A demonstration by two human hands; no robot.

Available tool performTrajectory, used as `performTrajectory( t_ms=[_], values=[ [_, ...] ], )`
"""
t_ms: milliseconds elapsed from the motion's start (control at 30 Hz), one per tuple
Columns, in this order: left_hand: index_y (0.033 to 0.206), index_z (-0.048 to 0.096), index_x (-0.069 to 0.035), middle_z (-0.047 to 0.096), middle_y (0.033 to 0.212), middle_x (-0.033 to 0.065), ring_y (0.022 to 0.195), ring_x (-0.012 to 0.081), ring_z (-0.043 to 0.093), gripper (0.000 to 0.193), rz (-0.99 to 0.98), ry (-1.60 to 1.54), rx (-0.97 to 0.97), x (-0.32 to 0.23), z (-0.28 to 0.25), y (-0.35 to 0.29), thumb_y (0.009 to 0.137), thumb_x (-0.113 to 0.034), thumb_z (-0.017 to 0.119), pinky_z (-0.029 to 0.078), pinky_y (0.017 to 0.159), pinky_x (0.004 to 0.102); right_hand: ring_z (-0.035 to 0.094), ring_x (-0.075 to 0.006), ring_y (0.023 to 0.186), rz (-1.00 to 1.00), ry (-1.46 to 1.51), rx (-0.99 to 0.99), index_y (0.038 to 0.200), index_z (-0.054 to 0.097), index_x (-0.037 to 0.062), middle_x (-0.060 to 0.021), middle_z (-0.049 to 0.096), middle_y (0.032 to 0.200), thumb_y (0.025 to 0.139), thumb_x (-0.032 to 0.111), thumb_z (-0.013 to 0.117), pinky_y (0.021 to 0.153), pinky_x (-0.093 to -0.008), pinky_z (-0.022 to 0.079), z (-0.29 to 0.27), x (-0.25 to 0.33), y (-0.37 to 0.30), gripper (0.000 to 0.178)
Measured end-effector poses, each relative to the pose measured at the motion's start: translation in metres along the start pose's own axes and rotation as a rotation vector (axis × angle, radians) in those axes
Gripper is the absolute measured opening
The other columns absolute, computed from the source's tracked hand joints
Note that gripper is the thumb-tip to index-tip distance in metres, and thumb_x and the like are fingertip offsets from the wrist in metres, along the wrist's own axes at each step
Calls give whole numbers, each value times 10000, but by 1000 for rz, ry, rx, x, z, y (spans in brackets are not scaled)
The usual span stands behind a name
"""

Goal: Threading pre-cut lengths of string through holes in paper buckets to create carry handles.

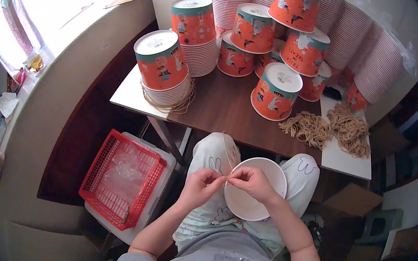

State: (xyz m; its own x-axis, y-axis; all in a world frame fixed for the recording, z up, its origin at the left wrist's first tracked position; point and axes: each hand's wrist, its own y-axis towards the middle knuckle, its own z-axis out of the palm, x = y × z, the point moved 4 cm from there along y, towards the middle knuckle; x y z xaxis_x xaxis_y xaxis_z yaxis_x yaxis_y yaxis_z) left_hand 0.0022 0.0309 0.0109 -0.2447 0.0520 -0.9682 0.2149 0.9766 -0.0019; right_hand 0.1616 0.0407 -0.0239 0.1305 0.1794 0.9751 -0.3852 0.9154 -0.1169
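Note:
A white-lined paper bucket (248,208) rests on my lap with its opening facing up. Above its rim, my left hand (205,188) and my right hand (250,182) meet fingertip to fingertip, both in a pinch. Between them is a thin tan cord (228,151), part of which trails over my left knee. The exact spot where the fingers grip the cord is too small to make out. Two loose heaps of similar cord, one tan heap (305,130) and another beside it (349,130), lie on the table's right side.
Orange and green paper buckets (277,91) stand upside down in piles on the brown table (228,112). Tan cords (172,102) hang around a front-left stack (160,63). Tall nested stacks (369,67) line the back right. A red basket (120,179) holding clear plastic sits low at left.

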Motion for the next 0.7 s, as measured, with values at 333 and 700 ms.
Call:
performTrajectory(
  t_ms=[333, 700],
  values=[
    [794, 585, -13, 519, 641, -10, 541, 38, 441, 134, -6, -22, 78, -1, -1, 1, 801, -144, 612, 357, 471, 189, 559, -57, 709, -1, -23, -6, 840, 633, 4, -12, 618, 776, 790, 60, 617, 639, -194, 448, -1, 4, -1, 77],
    [831, 572, -25, 568, 717, -4, 606, 54, 482, 132, -16, -103, 101, 0, -6, 2, 811, -155, 584, 396, 547, 207, 570, -67, 733, 7, -81, 5, 833, 624, 13, -16, 617, 810, 781, 15, 617, 665, -191, 459, -1, 3, -3, 52]
  ],
)
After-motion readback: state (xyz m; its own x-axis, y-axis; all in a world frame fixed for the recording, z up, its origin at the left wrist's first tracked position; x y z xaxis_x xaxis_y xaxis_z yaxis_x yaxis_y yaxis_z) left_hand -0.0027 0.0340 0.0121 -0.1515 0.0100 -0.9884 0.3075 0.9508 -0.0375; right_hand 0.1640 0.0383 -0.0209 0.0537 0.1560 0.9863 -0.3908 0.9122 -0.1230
